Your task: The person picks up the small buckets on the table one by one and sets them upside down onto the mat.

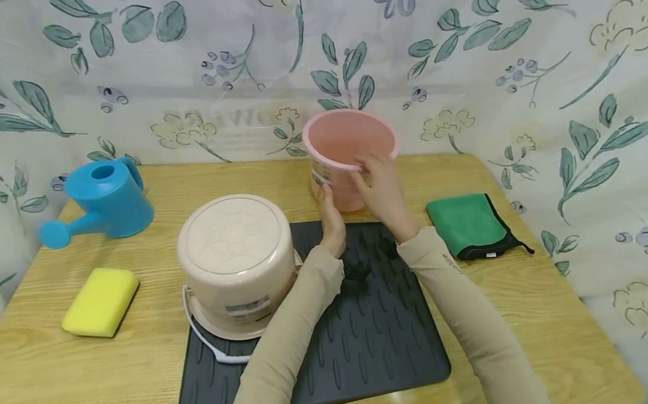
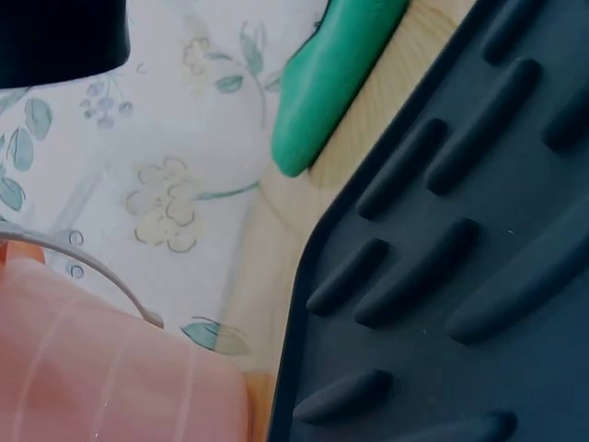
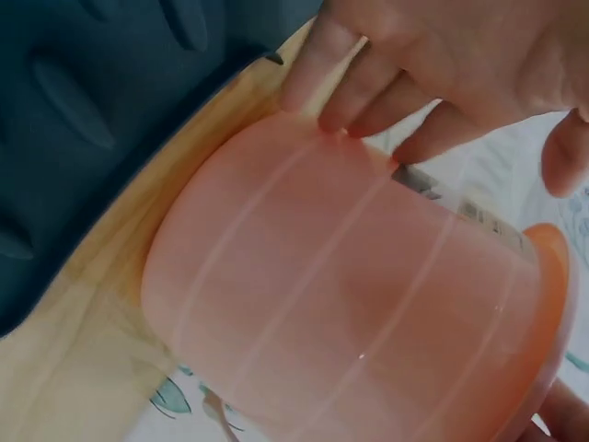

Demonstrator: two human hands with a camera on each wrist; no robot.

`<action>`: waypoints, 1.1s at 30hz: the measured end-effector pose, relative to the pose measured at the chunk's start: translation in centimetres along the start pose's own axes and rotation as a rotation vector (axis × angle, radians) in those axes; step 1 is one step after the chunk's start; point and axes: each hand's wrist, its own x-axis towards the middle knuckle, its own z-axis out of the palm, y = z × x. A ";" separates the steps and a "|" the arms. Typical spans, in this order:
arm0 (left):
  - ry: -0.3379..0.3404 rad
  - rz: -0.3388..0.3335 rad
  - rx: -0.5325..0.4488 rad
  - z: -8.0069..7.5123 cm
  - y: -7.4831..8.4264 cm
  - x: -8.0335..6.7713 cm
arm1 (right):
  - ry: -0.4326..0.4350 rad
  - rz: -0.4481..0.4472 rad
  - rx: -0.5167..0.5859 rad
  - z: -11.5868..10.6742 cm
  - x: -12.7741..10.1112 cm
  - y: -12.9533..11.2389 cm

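Note:
A pink bucket (image 1: 348,152) stands upright at the back of the wooden table, just behind a black ridged mat (image 1: 374,329). My left hand (image 1: 332,224) lies against its left side. In the right wrist view the left hand's extended fingertips (image 3: 336,115) touch the bucket's wall low down. My right hand (image 1: 384,195) pinches the front rim, fingers over the edge and thumb outside. A thin handle (image 2: 92,267) arcs beside the bucket in the left wrist view. Left of my hands, an upside-down cream bucket (image 1: 236,252) rests on the mat, its white handle (image 1: 215,351) hanging down.
A blue watering can (image 1: 110,199) stands at the back left, with a yellow sponge (image 1: 101,302) in front of it. To the right of the mat lies a folded green cloth (image 1: 467,222) with black trim. A floral curtain (image 1: 433,49) hangs behind the table.

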 end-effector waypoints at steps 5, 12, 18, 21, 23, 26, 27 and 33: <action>0.030 0.124 0.014 0.3 -1.3 1.1 | -0.011 -0.074 -0.124 0.6 0.6 -0.4; 0.036 0.032 0.053 0.5 -1.7 0.7 | -0.030 -0.032 -0.291 1.5 1.0 -1.4; 0.015 -0.146 -0.063 0.5 -1.0 1.3 | 0.013 -0.054 -0.203 1.1 0.9 -1.4; 0.027 -0.177 -0.168 0.4 -0.5 1.7 | 0.032 -0.069 -0.168 0.7 0.6 -1.5; 0.040 -0.204 -0.236 0.3 -0.3 2.0 | 0.065 -0.074 -0.144 0.4 0.4 -1.7; 0.062 -0.251 -0.319 0.0 -0.2 2.1 | 0.123 -0.097 -0.100 -0.4 0.3 -2.4; 0.071 -0.268 -0.347 -0.1 -0.2 2.1 | 0.134 -0.111 -0.089 -0.7 0.3 -2.6; 0.068 -0.208 -0.547 -0.3 0.0 1.7 | 0.186 -0.162 -0.013 -2.4 -0.1 -4.0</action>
